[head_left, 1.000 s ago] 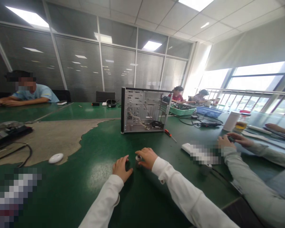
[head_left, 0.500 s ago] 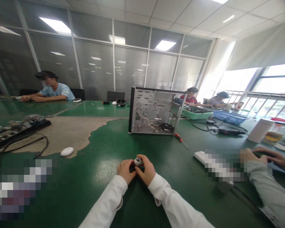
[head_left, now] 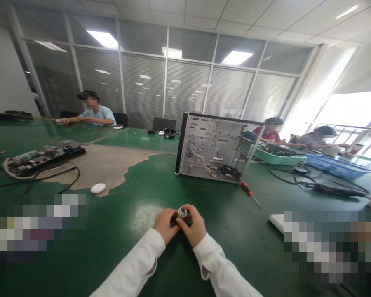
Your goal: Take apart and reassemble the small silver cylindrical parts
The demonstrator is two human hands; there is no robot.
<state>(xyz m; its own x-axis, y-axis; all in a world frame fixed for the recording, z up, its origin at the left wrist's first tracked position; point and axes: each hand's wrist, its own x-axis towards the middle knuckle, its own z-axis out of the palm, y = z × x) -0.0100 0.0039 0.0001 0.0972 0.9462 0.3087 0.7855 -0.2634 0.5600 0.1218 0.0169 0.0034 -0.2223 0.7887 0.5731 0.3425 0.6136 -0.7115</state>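
Observation:
Near the middle of the green table (head_left: 136,255), a small round piece (head_left: 182,212) with a whitish rim and a dark centre shows between my hands. My right hand (head_left: 194,226) pinches it from the right, thumb in front and forefinger over its edge. From the left, my left hand (head_left: 166,225) closes on its lower side with curled fingers. The lower part of the piece is hidden by my fingers, and its exact kind is too small to make out. Beyond my hands stands an open computer case (head_left: 216,152), upright, with cables inside.
An orange-handled screwdriver (head_left: 246,188) lies by the case. A white oval object (head_left: 98,188) and a circuit-board assembly (head_left: 46,156) with cables are on the left. Green (head_left: 280,159) and blue baskets (head_left: 336,165) stand at the right. Other people sit around; one works close on my right.
The view has turned slightly left, so the surroundings sit further right in the picture. Both hands stay around the small round piece, which seems slightly turned.

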